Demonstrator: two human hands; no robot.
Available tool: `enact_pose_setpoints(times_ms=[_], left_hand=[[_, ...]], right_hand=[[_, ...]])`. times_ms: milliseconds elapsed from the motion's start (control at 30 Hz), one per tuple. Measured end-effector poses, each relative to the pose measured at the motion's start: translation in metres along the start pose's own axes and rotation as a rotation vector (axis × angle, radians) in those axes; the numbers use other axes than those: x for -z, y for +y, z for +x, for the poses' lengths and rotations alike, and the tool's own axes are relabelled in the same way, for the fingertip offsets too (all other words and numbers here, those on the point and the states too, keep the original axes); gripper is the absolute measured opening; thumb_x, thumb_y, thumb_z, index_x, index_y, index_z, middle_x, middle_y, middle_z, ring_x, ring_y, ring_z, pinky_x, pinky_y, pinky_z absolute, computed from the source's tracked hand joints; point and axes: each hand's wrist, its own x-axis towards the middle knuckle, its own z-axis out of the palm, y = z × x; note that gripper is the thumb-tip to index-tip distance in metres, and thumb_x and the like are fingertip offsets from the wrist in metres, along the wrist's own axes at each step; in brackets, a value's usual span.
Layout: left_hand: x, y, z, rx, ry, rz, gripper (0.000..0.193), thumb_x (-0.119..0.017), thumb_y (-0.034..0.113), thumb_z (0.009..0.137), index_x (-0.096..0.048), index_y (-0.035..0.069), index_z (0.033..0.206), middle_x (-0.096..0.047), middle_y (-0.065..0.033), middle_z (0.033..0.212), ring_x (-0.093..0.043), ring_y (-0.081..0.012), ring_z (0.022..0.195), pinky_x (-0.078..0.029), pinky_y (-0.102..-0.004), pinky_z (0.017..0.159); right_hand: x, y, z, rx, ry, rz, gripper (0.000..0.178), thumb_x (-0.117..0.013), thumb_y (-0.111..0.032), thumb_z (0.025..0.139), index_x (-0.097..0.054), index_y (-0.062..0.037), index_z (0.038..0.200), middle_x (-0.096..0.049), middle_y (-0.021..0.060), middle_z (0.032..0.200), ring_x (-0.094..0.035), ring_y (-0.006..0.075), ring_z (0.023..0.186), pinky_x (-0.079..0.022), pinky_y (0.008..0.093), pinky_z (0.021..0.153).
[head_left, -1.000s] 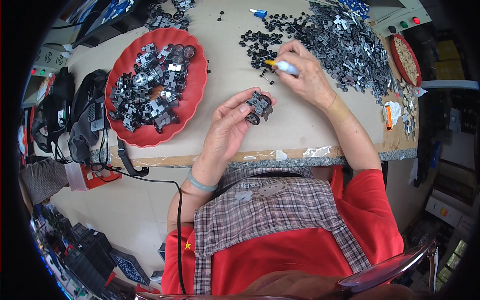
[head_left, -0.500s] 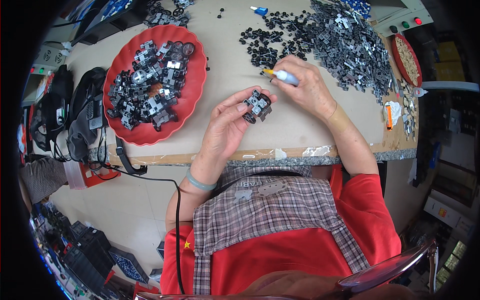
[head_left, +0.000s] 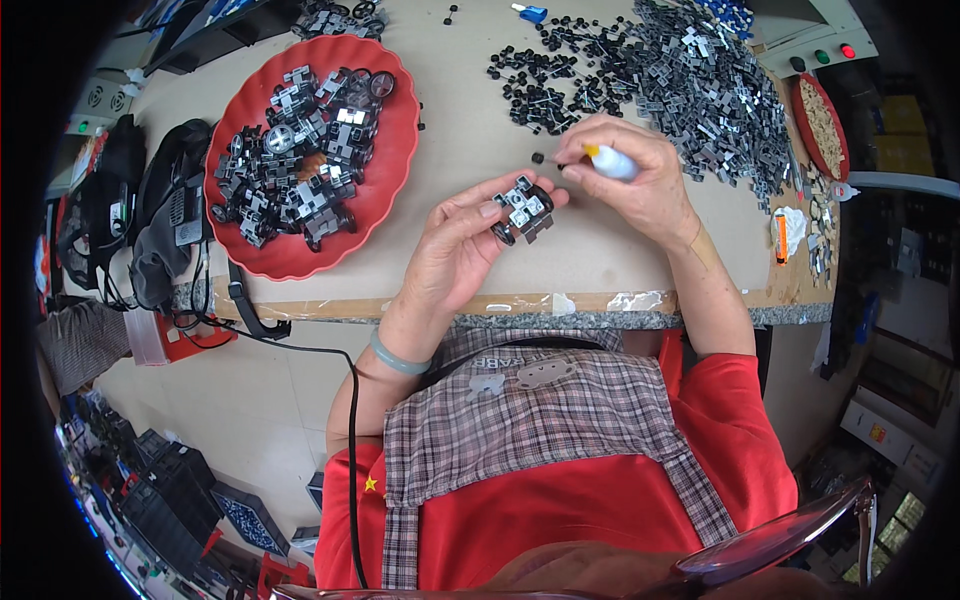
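Note:
My left hand [head_left: 458, 232] grips a small silver-and-black toy vehicle [head_left: 524, 207] with dark wheels, held above the table with its block-like detailed side up. My right hand [head_left: 632, 175] is just to the right of it, fingers closed round a small white bottle with a yellow tip [head_left: 612, 162]. Those same fingertips also pinch a small axle with black ends [head_left: 540, 158]. Beyond that hand lies a loose pile of similar black-ended axles [head_left: 540, 95]. The tip of the bottle points up and left, apart from the vehicle.
A red scalloped bowl [head_left: 392, 205] full of similar toy vehicles stands at left. A large heap of grey parts [head_left: 715, 110] spreads at the far right, near a red dish of tan bits [head_left: 818, 125]. A black cable [head_left: 352, 430] hangs over the table's front edge.
My right hand has shifted slightly right, and the bottle's tip has turned upward. An axle now shows clearly between its fingertips. My left hand still holds the vehicle in nearly the same place.

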Motion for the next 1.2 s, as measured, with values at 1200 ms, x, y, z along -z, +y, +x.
enact_pose_setpoints(times_ms=[1200], left_hand=[[0.005, -0.005, -0.002, 0.07, 0.06, 0.055, 0.03, -0.059, 0.009, 0.087, -0.058, -0.006, 0.112, -0.064, -0.0115, 0.098, -0.062, -0.015, 0.093, -0.05, -0.0283, 0.084]], right_hand=[[-0.012, -0.006, -0.009, 0.039, -0.061, 0.012, 0.014, -0.072, -0.002, 0.071, -0.066, -0.0039, 0.084, -0.064, 0.0061, 0.08, -0.062, 0.0185, 0.072, -0.049, 0.0288, 0.063]])
